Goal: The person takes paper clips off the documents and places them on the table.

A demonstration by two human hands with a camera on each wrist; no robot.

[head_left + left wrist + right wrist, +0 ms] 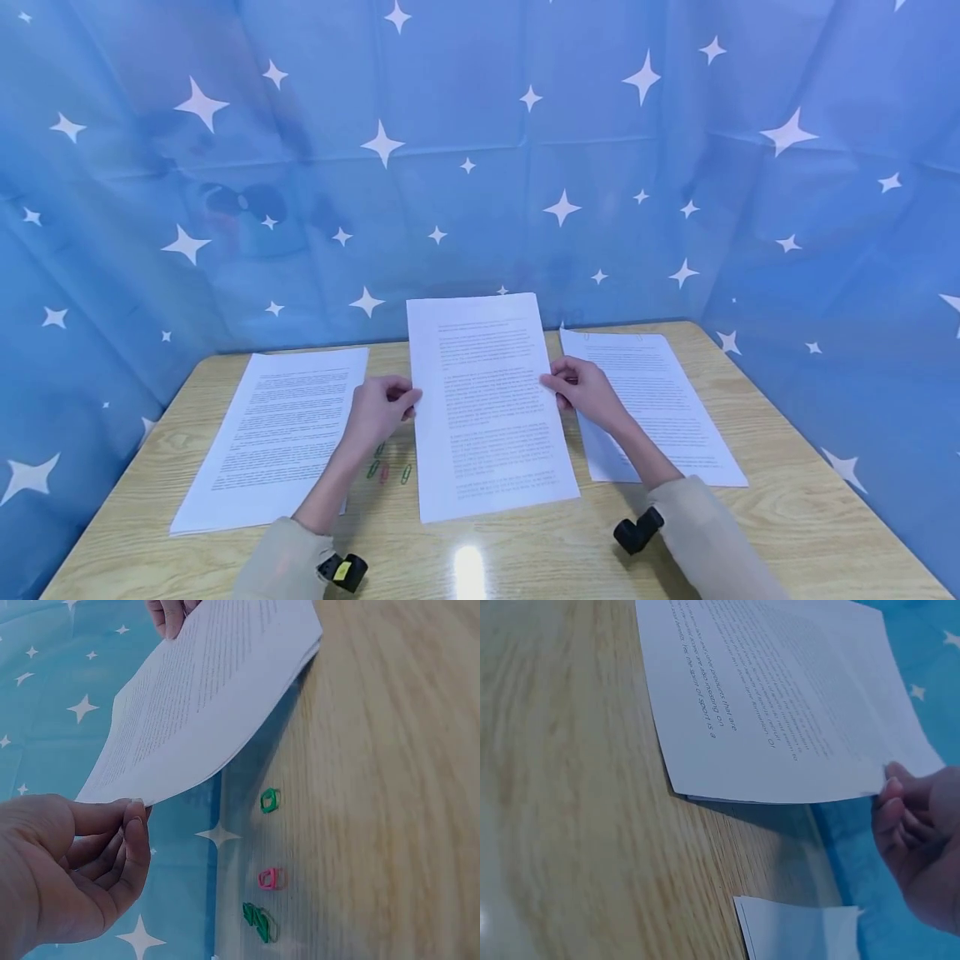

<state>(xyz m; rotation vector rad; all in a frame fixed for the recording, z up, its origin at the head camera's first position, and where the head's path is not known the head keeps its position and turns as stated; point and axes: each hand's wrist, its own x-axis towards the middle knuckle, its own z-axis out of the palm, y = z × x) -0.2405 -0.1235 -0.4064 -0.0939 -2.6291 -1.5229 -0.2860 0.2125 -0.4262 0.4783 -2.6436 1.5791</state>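
Observation:
Several printed sheets of paper (491, 408) are held up, tilted, over the middle of the table. My left hand (380, 410) pinches their left edge between thumb and fingers, and my right hand (588, 392) pinches the right edge. In the left wrist view the sheets (202, 712) bow slightly, with their layered edges showing. Below my left hand, green paper clips (406, 474) and a pink paper clip (385, 474) lie on the table. In the right wrist view, the lower corner of the sheets (795, 776) hangs close over the wood.
A stack of printed paper (285, 433) lies on the left of the wooden table (525, 554). Another printed stack (660, 408) lies on the right, partly behind my right arm, with small clips along its top edge. A blue starred curtain (480, 217) surrounds the table's back and sides.

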